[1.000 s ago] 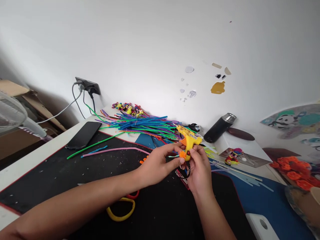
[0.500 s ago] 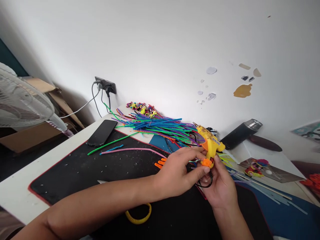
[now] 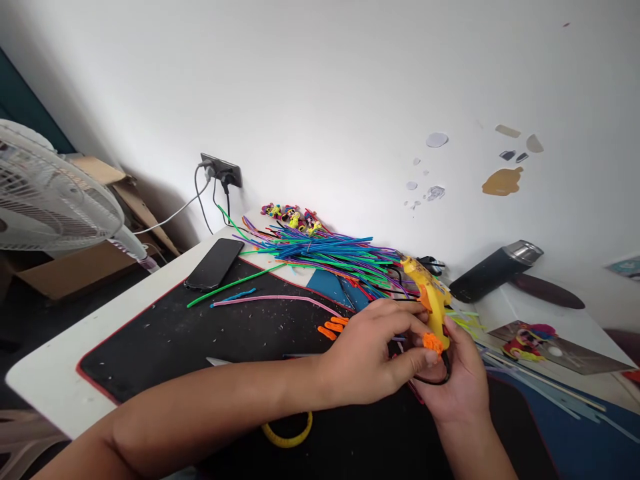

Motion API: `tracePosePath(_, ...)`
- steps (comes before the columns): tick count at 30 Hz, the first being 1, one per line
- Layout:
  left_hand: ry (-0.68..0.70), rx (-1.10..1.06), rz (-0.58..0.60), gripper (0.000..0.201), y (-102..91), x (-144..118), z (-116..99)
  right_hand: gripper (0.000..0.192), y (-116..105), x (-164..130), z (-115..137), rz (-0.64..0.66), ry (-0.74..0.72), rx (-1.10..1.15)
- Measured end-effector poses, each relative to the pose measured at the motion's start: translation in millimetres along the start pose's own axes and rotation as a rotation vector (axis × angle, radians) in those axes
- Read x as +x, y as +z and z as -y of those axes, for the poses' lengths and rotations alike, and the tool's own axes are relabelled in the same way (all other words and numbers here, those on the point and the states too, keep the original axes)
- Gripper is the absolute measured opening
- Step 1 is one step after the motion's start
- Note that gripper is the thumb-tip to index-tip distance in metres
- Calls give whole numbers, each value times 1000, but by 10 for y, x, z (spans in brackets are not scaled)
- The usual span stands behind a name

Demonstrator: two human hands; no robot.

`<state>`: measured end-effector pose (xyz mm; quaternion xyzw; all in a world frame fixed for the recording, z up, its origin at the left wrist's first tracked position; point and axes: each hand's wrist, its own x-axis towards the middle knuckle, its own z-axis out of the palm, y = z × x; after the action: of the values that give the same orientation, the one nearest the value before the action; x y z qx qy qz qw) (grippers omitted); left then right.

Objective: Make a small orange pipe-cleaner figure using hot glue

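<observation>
Over the black mat (image 3: pixel 200 333), the left hand (image 3: pixel 373 357) pinches a small orange piece (image 3: pixel 433 343) between thumb and fingertips, right against the yellow glue gun (image 3: pixel 431 300). The right hand (image 3: pixel 463 377) curls round the gun's handle from below. Just beyond the fingers lies a heap of coloured pipe cleaners (image 3: pixel 330 257).

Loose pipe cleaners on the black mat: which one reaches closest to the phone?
The green pipe cleaner: its far end lies just right of the phone. The pink one and short blue one lie nearer the person.
</observation>
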<state>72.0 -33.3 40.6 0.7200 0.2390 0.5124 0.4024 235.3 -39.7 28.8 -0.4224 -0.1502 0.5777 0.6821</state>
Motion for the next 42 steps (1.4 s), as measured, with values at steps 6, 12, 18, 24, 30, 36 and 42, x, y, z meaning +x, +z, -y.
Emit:
tracePosePath(6, 17, -112, -1, 9, -85, 15, -175, 36, -56, -13, 52, 64, -48, -49)
tracePosePath(12, -66, -303, -136, 12, -423, 197, -375, 25, -6, -65, 137, 284, 15, 10)
tracePosePath(18, -259, -409, -246, 32, -635, 456, -20, 24, 46, -101, 156, 376, 39, 86)
tracePosePath(24, -378, -365, -202, 29, -515, 419, 286, 25, 42, -85, 103, 423, 56, 122)
tracePosePath(30, -469, -385, -226, 34, -469, 396, 333, 41, 46, -101, 98, 483, -43, -32)
tracePosePath(36, -468, -401, -227, 32, -559, 450, 340, 54, 46, -131, 5, 516, -78, -189)
tracePosePath(42, -459, -437, -217, 30, -596, 467, 351, 58, 27, -140, -86, 457, -147, -326)
